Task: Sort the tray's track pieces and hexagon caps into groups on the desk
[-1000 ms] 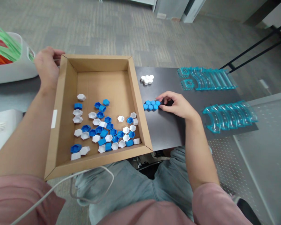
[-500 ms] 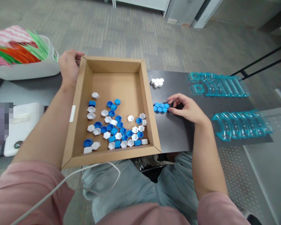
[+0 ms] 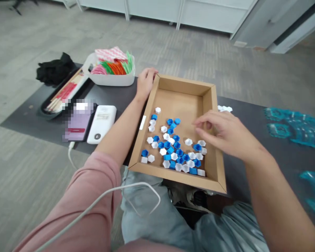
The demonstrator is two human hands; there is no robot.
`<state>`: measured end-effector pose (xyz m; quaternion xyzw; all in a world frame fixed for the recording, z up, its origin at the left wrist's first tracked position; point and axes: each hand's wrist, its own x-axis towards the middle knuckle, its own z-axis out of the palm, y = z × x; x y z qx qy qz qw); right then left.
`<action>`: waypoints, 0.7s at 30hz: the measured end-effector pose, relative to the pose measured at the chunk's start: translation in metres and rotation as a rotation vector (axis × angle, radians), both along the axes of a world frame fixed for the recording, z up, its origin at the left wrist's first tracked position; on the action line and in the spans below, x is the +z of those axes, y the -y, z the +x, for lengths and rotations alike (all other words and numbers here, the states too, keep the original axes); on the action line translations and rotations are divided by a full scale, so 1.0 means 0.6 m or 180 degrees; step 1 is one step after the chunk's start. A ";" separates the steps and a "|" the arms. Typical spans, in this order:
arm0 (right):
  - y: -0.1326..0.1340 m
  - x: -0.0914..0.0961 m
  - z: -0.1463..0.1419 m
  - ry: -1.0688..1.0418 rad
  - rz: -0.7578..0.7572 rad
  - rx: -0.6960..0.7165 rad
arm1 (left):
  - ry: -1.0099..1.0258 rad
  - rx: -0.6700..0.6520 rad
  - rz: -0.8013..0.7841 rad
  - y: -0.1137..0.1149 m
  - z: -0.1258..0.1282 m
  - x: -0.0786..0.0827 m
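Observation:
My left hand point(image 3: 146, 84) grips the far left corner of a shallow cardboard box point(image 3: 218, 154), fingers over its edge. Blue hexagonal pieces point(image 3: 177, 138) and white hexagonal pieces point(image 3: 188, 142) lie loose in the box, mostly in its near half, some with the hollow side up. Over the right part of the box hovers my right hand point(image 3: 220, 131), thumb and forefinger apart with nothing visible between them. Past that hand, a small group of white hexagons point(image 3: 225, 109) sits on the dark table. The blue group beside the box is hidden by my right hand and arm.
Clear teal plastic trays point(image 3: 296, 126) lie on the right of the table point(image 3: 248, 131). On the left are a white basket point(image 3: 112, 79) of colourful strips, a black tray point(image 3: 51, 112) with chopsticks, a phone point(image 3: 80, 122) and a white power bank point(image 3: 102, 124). A white cable point(image 3: 112, 189) crosses my lap.
My right hand has left the blue group on the table and come left over the box. My left hand stays at the box corner. The camera view has swung to the left.

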<state>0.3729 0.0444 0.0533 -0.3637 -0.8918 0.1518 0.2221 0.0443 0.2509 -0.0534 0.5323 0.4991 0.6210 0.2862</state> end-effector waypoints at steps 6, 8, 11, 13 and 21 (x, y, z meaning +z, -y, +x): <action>-0.051 -0.015 -0.139 0.1239 0.0104 0.0294 | -0.0076 -0.0074 0.0099 -0.029 -0.009 -0.035; -0.056 -0.024 -0.149 0.1485 0.0063 0.0173 | -0.0021 -0.0129 0.0044 -0.031 -0.008 -0.042; -0.058 -0.032 -0.145 0.1579 -0.0098 0.0104 | 0.0056 -0.0187 -0.0017 -0.029 -0.005 -0.047; -0.061 -0.035 -0.137 0.1506 -0.0215 0.0174 | 0.0080 -0.0177 -0.0036 -0.029 -0.004 -0.047; -0.058 -0.001 -0.091 0.0285 -0.0677 0.0556 | -0.0019 -0.0048 0.0080 -0.019 -0.004 -0.026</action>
